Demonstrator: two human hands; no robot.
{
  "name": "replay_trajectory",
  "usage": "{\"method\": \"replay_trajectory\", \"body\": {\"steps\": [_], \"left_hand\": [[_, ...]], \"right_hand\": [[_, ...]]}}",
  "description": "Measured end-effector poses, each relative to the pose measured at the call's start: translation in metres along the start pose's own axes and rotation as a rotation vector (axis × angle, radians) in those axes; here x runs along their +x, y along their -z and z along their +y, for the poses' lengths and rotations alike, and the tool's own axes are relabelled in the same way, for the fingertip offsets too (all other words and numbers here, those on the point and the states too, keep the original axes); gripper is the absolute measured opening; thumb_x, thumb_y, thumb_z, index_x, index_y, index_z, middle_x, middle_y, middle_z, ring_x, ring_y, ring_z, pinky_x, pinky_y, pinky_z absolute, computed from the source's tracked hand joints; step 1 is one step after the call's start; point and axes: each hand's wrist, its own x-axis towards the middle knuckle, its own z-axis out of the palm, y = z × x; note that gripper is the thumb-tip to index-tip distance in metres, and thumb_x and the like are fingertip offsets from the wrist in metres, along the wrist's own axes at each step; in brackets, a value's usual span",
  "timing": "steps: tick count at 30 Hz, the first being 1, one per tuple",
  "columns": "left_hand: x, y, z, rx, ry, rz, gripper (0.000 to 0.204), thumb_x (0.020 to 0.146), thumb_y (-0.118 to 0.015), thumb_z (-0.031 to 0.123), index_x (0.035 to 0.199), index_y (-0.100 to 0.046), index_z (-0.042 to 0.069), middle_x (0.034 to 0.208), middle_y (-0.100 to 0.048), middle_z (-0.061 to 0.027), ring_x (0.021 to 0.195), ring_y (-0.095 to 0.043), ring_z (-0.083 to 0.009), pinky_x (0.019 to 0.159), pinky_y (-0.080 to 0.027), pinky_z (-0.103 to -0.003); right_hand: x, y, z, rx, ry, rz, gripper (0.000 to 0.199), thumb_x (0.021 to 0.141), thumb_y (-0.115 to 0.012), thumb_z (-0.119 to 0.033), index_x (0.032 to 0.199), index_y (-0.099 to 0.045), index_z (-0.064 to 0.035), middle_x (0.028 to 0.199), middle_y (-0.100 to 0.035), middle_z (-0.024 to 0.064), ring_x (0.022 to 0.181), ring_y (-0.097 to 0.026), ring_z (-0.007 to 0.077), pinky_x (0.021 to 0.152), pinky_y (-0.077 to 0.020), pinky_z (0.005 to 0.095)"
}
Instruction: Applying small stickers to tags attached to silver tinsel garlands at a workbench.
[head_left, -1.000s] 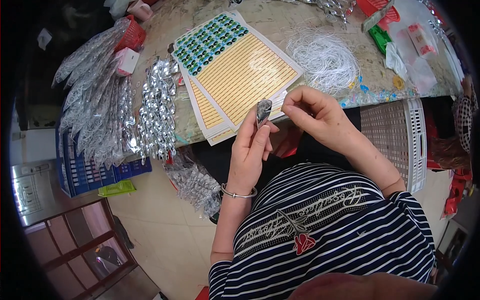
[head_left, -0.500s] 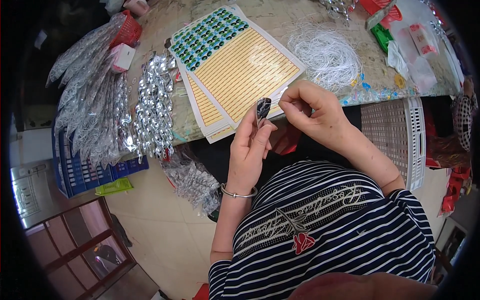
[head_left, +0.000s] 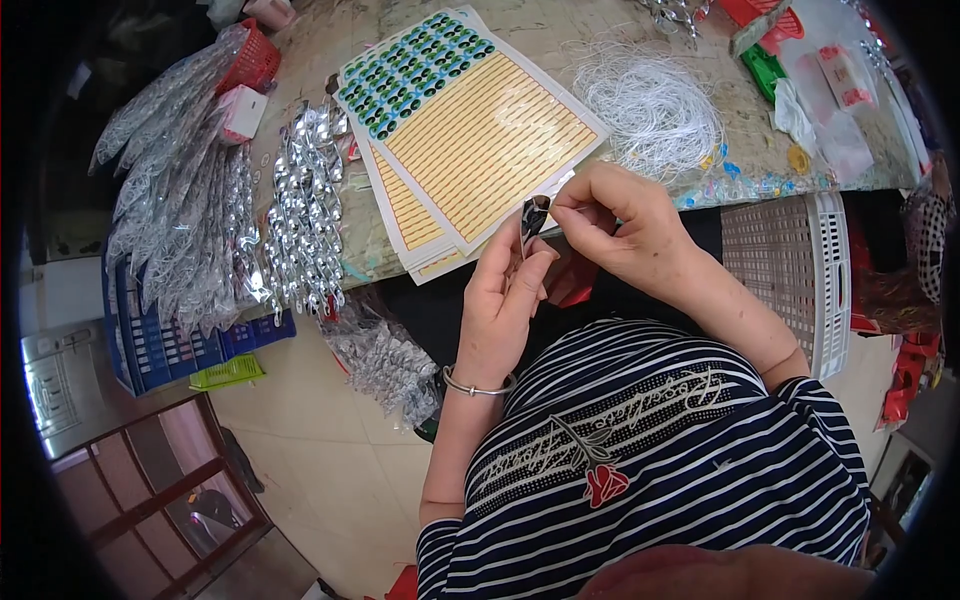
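My left hand [head_left: 503, 290] is closed around a small, shiny, dark piece [head_left: 534, 217], which stands up between the thumb and fingers. Close at its right side, the thumb and forefinger of my right hand [head_left: 630, 222] are pinched together, their tips at the piece's upper edge. Whatever the right fingers hold is too small to make out. Beyond both hands lie overlapping sticker sheets [head_left: 490, 150], yellow with red-brown lines and rows of green-blue eye shapes. A loose heap of thin white string [head_left: 650, 108] rests beside them.
Silver twisted ornaments [head_left: 308, 205] hang over the table's front edge at left, beside a pile of clear-wrapped ones [head_left: 175, 200]. A blue crate [head_left: 165, 345] stands below. At right are a white plastic basket [head_left: 832, 285] and, on the table [head_left: 335, 45], a green packet [head_left: 763, 73].
My left hand has shifted slightly to the right, and the dark piece has tilted. My right fingertips have moved a little left, closing the gap to it.
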Motion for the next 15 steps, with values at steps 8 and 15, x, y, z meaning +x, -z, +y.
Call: {"method": "replay_trajectory", "body": {"steps": [8,15], "left_hand": [[-0.0025,-0.0011,-0.0029,0.001,-0.027,-0.015,0.051,0.093,-0.055,0.006,0.140,-0.037,0.002,0.101,-0.061,-0.0046,0.067,-0.046,-0.0030,0.054,-0.038,-0.016],[0.0012,0.0046,-0.0035,0.290,-0.196,-0.033,0.049,0.089,-0.058,0.004,0.137,-0.045,0.005,0.096,-0.057,-0.0025,0.077,-0.051,-0.0093,0.069,-0.043,-0.021]], "right_hand": [[-0.0019,-0.0036,0.0044,0.004,0.015,0.028,0.008,0.083,-0.066,-0.005,0.085,-0.060,-0.0003,0.075,-0.056,0.0024,0.064,-0.054,0.0063,0.055,-0.0437,0.0204],[-0.0061,-0.0020,0.0009,0.007,0.002,0.017,0.012,0.081,-0.067,-0.005,0.090,-0.060,-0.0018,0.084,-0.054,0.0033,0.064,-0.049,0.0057,0.053,-0.0415,0.0190]]}}
